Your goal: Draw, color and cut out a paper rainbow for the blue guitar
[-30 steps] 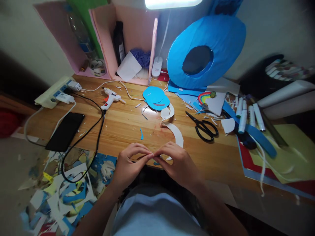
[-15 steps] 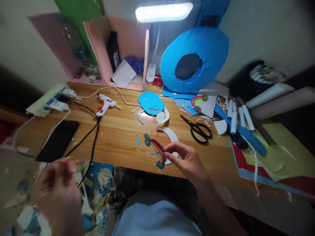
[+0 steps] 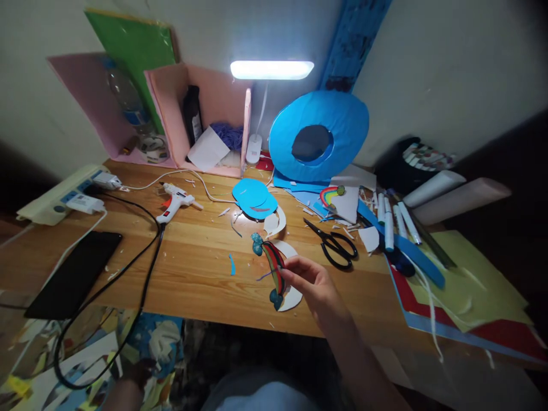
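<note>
Between thumb and fingertips, my right hand [image 3: 306, 279] pinches a small rainbow cutout [image 3: 274, 265] with a blue-green cloud at each end, and a thin purple strip [image 3: 265, 275] sticks out to its left. A curled white paper strip [image 3: 293, 298] lies behind and under the cutout. Low at the left, my left hand [image 3: 143, 374] is dark and blurred over the paper scraps below the table edge; its fingers cannot be made out. Blue paper cloud shapes [image 3: 252, 197] lie beyond the rainbow on the wooden table [image 3: 197, 285].
Black scissors [image 3: 336, 245] lie right of centre. A glue gun [image 3: 173, 202], a phone [image 3: 75, 274] and a power strip [image 3: 60, 197] are at left. Behind stand a blue ring [image 3: 346, 131] and pink compartments [image 3: 162, 114]. Markers [image 3: 388, 222] and coloured sheets [image 3: 479, 274] are at right.
My left hand has moved down and to the right, below the table edge. My right hand still holds the rainbow, now tilted more upright. The view has shifted, showing more of the wall.
</note>
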Demonstrator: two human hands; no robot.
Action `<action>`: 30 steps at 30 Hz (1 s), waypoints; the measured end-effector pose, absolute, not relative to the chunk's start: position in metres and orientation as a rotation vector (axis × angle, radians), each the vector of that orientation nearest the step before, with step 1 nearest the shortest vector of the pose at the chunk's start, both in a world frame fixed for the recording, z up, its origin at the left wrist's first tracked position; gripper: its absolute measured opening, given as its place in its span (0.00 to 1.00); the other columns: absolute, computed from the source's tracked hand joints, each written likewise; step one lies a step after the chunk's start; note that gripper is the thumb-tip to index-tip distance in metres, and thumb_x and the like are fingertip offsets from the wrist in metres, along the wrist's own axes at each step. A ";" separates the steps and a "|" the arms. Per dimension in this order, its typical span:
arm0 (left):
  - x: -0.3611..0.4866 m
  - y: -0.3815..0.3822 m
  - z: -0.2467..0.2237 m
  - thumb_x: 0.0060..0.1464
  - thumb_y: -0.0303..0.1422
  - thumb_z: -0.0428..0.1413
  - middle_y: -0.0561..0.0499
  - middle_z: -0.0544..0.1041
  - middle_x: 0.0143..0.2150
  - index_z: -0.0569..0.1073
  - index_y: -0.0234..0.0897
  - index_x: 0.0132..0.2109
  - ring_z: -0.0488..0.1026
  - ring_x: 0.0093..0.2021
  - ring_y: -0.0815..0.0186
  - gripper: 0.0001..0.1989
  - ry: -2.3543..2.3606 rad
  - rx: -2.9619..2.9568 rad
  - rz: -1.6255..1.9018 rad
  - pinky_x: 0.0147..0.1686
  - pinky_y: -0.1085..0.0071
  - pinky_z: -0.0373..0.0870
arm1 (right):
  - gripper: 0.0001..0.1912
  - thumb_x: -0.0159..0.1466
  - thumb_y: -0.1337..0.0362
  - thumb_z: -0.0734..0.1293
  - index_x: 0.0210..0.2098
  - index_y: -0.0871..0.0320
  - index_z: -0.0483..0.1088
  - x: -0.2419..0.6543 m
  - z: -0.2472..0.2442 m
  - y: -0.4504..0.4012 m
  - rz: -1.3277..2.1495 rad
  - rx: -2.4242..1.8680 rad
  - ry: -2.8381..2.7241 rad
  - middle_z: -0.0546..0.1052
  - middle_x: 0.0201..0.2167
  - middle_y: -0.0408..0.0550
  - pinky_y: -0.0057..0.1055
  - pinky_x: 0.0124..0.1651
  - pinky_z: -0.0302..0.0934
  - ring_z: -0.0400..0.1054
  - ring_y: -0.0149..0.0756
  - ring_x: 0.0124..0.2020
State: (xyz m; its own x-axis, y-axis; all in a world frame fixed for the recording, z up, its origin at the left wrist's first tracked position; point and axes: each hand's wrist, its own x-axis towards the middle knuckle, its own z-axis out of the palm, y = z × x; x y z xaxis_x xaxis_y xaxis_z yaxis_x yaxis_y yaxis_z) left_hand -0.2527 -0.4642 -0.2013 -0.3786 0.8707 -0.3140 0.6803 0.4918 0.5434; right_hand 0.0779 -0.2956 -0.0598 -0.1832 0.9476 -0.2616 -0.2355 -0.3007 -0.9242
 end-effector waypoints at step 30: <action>-0.110 -0.333 -0.080 0.55 0.32 0.58 0.52 0.78 0.30 0.79 0.39 0.32 0.73 0.32 0.67 0.06 1.434 1.348 1.326 0.33 0.75 0.66 | 0.09 0.59 0.58 0.69 0.28 0.57 0.72 0.076 -0.068 -0.304 1.405 -1.267 -1.486 0.74 0.25 0.44 0.32 0.36 0.60 0.67 0.35 0.30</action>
State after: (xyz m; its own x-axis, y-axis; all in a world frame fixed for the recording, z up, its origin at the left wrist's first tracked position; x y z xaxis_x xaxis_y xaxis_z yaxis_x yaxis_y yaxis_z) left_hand -0.1104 -0.3335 -0.0795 -0.1642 0.9784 0.1257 0.2020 -0.0914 0.9751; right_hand 0.0761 -0.3038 -0.0676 -0.2586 0.9584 -0.1211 0.1745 -0.0770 -0.9816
